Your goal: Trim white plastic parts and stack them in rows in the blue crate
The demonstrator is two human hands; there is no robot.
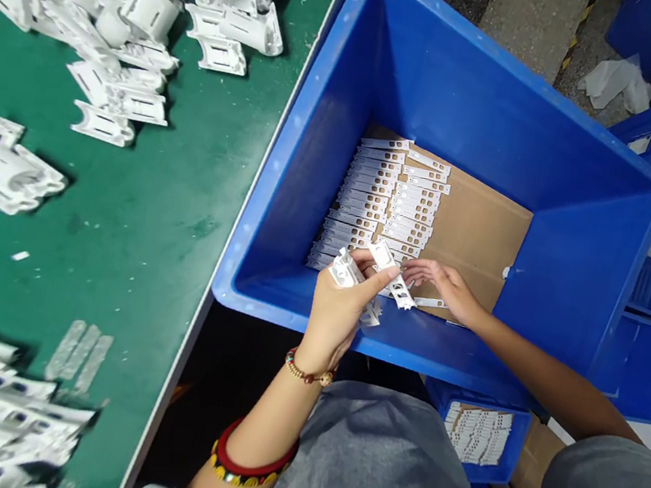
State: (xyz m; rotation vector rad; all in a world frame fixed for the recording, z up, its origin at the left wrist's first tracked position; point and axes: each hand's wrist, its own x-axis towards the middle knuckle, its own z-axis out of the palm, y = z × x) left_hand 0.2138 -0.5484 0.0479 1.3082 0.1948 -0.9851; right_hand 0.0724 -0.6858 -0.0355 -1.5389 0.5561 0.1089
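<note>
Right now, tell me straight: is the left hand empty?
No, the left hand is gripping white plastic parts above the blue plastic crate.

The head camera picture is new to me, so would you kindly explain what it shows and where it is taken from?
This picture comes from a camera worn on a person's head, looking forward and down at their own arms. There is no machine here, only two bare hands. The left hand holds a few white plastic pieces over a blue plastic crate. The right hand is open, its fingers close to another white plastic piece. Inside the crate, rows of white plastic strips lie on a brown cardboard sheet. To the left, a green-topped table bears heaps of white moulded plastic parts.
</note>
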